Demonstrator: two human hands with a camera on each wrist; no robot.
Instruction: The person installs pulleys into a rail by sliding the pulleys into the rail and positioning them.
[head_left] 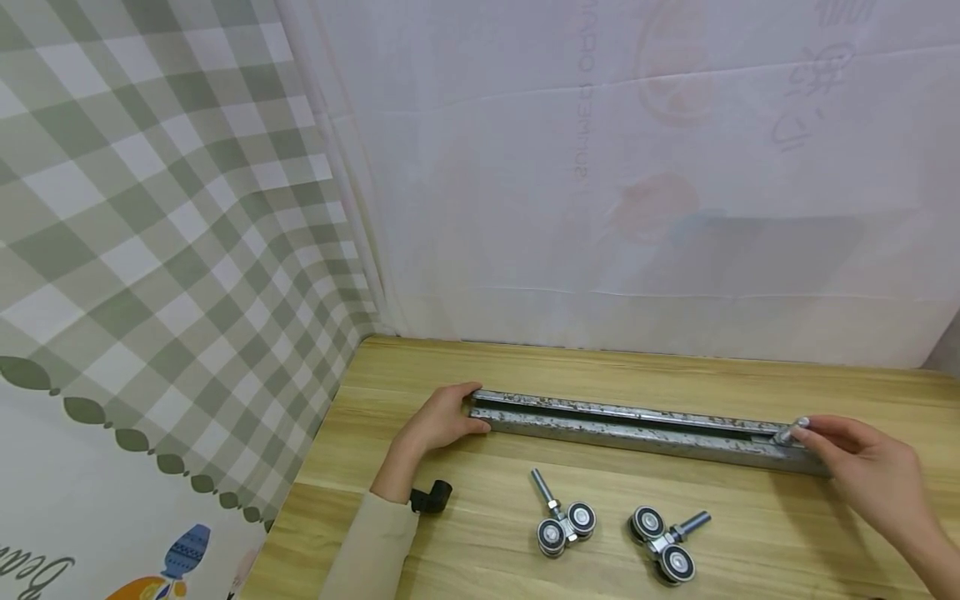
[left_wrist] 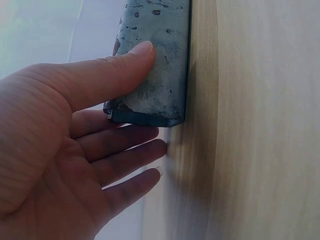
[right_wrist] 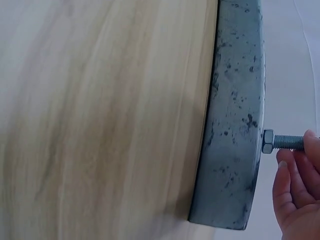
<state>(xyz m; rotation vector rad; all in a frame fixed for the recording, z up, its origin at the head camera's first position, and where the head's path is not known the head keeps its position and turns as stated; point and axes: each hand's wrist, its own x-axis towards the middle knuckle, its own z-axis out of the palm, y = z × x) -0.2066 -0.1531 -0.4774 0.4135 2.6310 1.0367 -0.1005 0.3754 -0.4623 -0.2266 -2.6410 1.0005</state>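
A long grey metal channel rail [head_left: 600,435] with worn, spotted surfaces lies across the wooden table, its slot facing up. My left hand [head_left: 444,418] grips its left end; the left wrist view shows the thumb [left_wrist: 120,72] pressed on the rail's side and the other fingers beyond the end. Near the right end, my right hand [head_left: 873,475] pinches a threaded bolt [right_wrist: 287,142] by its upper part. The bolt stands out of the slot, with a hex nut [right_wrist: 268,141] close to the rail's edge. Whatever is below the nut is hidden inside the rail.
Two roller trolleys with threaded bolts lie on the table in front of the rail, one left [head_left: 552,535] and one right [head_left: 663,545]. A black fitting [head_left: 432,497] sits at the left wrist. Behind hangs a white cloth [head_left: 487,208], with a checked cloth [head_left: 187,183] at left.
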